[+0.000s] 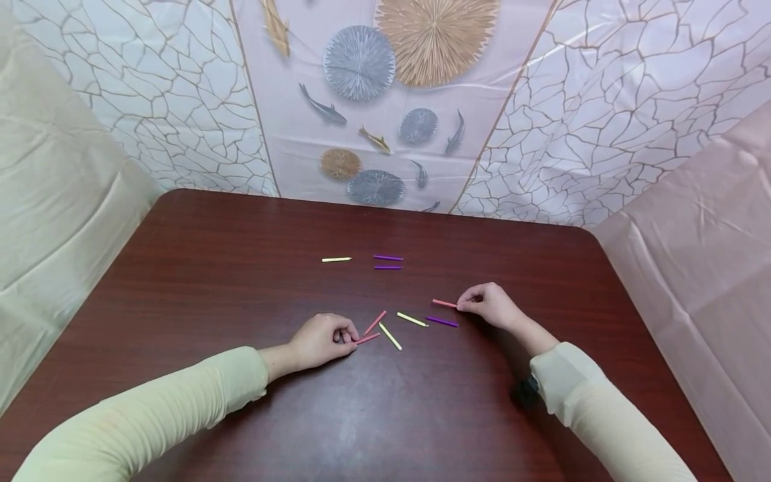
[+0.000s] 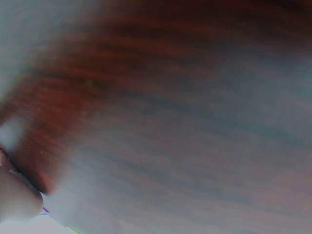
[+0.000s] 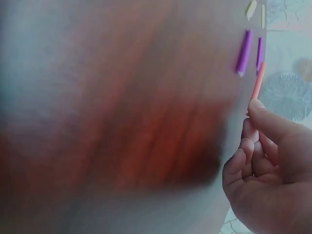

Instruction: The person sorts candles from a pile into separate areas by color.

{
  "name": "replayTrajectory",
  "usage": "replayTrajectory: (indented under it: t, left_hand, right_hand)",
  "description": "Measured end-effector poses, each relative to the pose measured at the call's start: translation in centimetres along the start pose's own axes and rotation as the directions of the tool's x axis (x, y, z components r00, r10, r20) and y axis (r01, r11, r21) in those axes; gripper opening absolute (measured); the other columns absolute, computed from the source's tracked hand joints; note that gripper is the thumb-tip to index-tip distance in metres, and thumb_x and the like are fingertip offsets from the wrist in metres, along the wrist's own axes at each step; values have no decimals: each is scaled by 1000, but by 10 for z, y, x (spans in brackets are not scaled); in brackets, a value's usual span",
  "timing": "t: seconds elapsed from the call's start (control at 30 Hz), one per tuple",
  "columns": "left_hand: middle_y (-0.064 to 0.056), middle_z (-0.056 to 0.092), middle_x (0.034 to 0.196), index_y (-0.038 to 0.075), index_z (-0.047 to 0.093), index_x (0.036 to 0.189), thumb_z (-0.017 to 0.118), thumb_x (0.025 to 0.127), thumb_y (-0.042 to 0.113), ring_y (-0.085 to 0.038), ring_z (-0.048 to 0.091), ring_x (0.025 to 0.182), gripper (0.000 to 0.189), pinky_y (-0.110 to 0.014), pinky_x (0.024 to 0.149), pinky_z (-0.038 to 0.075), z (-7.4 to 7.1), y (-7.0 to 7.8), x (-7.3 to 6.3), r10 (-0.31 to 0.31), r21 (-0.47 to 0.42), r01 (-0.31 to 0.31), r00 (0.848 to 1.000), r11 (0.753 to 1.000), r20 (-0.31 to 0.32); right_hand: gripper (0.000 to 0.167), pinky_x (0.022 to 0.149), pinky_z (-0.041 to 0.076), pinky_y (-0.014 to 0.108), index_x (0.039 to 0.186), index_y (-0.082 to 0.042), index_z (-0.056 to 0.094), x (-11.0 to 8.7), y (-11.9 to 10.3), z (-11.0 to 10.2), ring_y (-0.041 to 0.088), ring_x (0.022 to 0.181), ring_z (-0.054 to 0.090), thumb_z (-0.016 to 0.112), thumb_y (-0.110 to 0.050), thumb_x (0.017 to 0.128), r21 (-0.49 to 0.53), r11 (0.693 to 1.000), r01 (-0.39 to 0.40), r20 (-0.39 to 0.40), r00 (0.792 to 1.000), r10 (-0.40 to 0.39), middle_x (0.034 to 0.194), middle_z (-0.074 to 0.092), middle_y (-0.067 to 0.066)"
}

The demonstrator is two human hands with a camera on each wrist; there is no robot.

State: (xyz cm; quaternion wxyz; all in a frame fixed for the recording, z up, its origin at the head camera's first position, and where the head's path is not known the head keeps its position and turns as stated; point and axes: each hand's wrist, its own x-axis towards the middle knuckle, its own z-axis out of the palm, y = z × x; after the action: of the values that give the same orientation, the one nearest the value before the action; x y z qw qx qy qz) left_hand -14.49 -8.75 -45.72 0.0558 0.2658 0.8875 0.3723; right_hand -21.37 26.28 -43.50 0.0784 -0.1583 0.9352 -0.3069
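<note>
In the head view my right hand (image 1: pixel 490 304) pinches one end of a thin pink candle (image 1: pixel 443 303) between thumb and forefinger. The right wrist view shows this candle (image 3: pixel 258 82) pointing away from the fingertips, the other fingers curled below. My left hand (image 1: pixel 322 341), low over the table, pinches the end of another pink candle (image 1: pixel 369 338). Close to its fingertips lie a third pink candle (image 1: pixel 375 323) and a yellow candle (image 1: pixel 390 336). Between the hands are a second yellow candle (image 1: pixel 412 319) and a purple candle (image 1: pixel 442 321). In the left wrist view only part of the left hand (image 2: pixel 19 197) shows.
Farther back on the dark wooden table (image 1: pixel 241 254), one yellow candle (image 1: pixel 336 259) lies left of two parallel purple ones, the nearer purple candle (image 1: pixel 388 268) just below the other. Patterned cloth (image 1: pixel 373 134) hangs behind the table, and plain cloth (image 1: pixel 693 268) borders its right side.
</note>
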Motion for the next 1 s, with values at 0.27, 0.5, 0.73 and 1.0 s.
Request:
replayTrajectory:
  t: [0.27,0.5,0.73,1.0]
  left_hand:
    - [12,61,68,17,67,78,71,77,16,5,46,61,4,-15,60,39,2,-2,-1,10,14,-9,1000,1000,-5]
    - [11,61,68,14,67,78,72,77,17,3,47,62,5,-14,60,38,0,-2,0,14,18,-14,1000,1000,-3]
    - [12,60,68,16,67,78,71,77,17,3,46,62,4,-15,60,38,-1,-1,0,11,35,-11,1000,999,-6]
    - [12,61,69,14,68,80,72,76,18,3,46,64,6,-14,62,38,-1,-3,0,7,36,-7,1000,999,10]
  right_hand:
    - [10,70,42,24,81,-3,72,25,3,-10,10,72,55,70,-13,82,-39,997,-72,-32,997,71,76,70,7]
    - [13,70,41,24,83,-2,72,46,1,-19,13,75,55,69,-14,84,-37,992,-118,-71,991,115,82,71,11]
    - [14,67,41,24,84,-1,72,61,-1,-18,13,72,54,69,-14,84,-42,993,-108,-65,992,105,80,71,11]
    - [11,69,41,24,80,-4,72,69,9,-21,14,73,55,69,-14,82,-56,992,-111,-92,990,106,77,71,8]
